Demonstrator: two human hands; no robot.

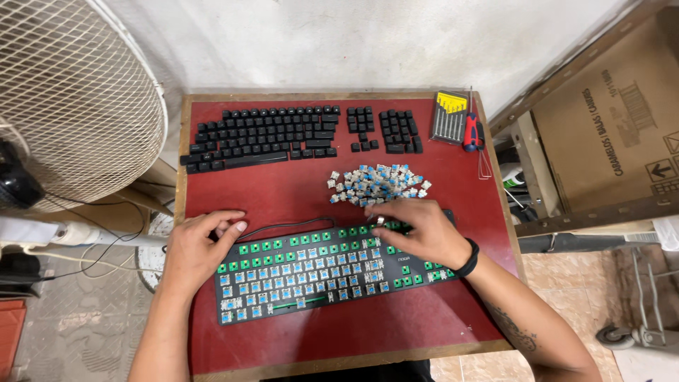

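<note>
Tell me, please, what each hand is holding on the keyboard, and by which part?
The right hand pinches a small metal piece at its fingertips; what it is cannot be told. The left hand steadies the black keyboard base at its upper-left corner.

Small red-topped table [283,194] with keyboard parts laid out on it.
A stripped keyboard base [325,272] with blue switches lies under both hands; a heap of loose switches [378,185] sits just beyond the right hand, rows of black keycaps [265,138] farther off, and a screwdriver set [450,117] beyond them to the right.
</note>
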